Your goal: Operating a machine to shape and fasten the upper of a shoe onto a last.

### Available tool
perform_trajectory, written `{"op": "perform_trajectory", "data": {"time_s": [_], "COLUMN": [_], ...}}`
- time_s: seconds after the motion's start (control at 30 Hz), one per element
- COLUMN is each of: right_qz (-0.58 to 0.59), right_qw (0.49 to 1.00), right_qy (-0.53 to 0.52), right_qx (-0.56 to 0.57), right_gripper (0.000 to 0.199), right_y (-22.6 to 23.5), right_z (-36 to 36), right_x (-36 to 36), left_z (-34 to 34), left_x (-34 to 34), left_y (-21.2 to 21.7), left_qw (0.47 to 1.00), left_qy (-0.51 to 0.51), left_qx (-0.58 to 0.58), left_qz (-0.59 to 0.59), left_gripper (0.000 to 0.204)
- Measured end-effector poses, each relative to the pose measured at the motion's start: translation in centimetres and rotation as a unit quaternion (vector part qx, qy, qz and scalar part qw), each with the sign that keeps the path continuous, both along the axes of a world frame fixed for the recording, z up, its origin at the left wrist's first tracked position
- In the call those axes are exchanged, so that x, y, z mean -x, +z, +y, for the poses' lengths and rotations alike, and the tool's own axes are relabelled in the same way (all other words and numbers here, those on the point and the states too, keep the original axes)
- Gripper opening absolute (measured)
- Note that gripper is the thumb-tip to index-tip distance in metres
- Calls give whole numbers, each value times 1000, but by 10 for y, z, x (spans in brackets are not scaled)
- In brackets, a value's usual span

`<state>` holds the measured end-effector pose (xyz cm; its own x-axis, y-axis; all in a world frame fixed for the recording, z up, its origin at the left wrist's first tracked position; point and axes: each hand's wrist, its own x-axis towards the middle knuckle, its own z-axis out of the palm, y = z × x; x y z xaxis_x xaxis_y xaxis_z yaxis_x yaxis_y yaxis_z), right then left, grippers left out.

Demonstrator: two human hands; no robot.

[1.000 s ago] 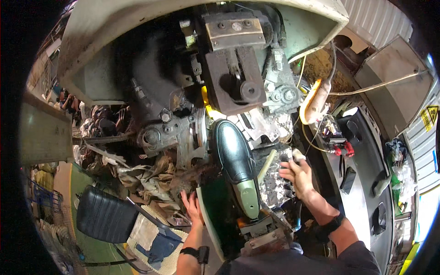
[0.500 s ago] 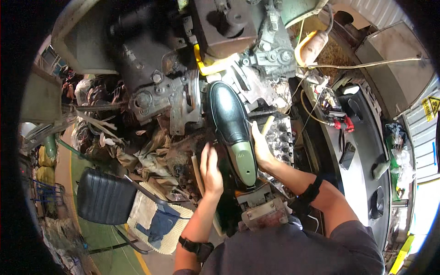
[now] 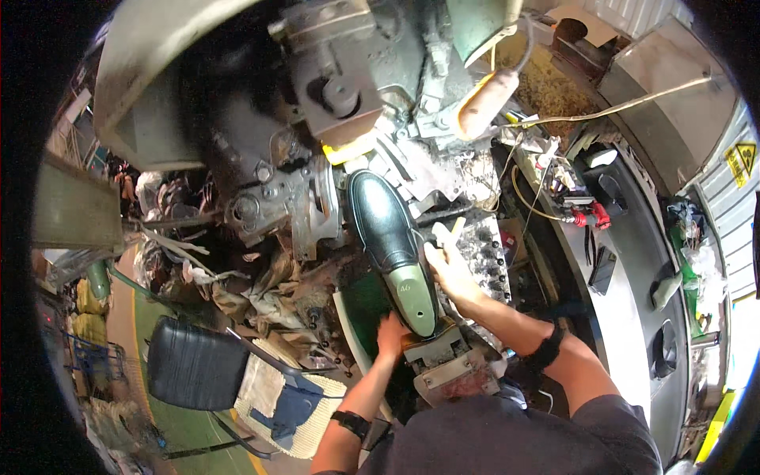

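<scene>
A black leather shoe upper (image 3: 381,218) is stretched over a green shoe last (image 3: 412,297), toe toward the machine and heel toward me. The last rests on a metal support (image 3: 455,360) at its heel end. My right hand (image 3: 447,265) is at the shoe's right side with fingers curled; what they hold, if anything, is unclear. A pale yellow stick (image 3: 457,228) shows just beyond its fingers. My left hand (image 3: 389,336) reaches low beside the left of the heel, its fingertips hidden under the last.
A dark, greasy machine head (image 3: 332,91) with a yellow edge stands over the toe, metal arms beside it. A lamp (image 3: 483,107) hangs at its right. The bench (image 3: 590,305) on the right bears a phone and a red-handled tool. A black chair (image 3: 198,364) stands left.
My left hand has dropped from beside the shoe to below the heel. My right hand has curled its fingers and shifted slightly nearer to me. The whole view has shifted a little.
</scene>
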<state>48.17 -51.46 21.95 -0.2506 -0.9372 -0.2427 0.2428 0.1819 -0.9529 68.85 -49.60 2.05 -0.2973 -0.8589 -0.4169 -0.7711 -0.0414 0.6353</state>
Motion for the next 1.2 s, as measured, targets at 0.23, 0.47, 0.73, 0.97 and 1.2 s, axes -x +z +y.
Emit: {"op": "perform_trajectory", "data": {"time_s": [0.23,0.47,0.73,0.97,1.2], "right_qz": [80,338,331,333,449], "right_qw": [989,848,764,806,779], "right_qy": [14,56,227,103,-32], "right_qx": [126,403,504,478,436], "right_gripper": [61,21,70,100,87], "right_y": [26,62,78,109,120], "right_z": [38,121,153,200,303], "right_x": [21,19,-13,46,118], "left_z": [54,108,73,45,76], "left_x": [-13,-136,-154,-19,127], "left_y": [66,207,302,339,345], "left_qw": [885,900,676,668,708], "left_qy": [258,260,297,239,165], "left_qx": [-106,174,171,20,-161], "left_qz": [374,304,653,704,667], "left_gripper": [43,45,43,33,35]}}
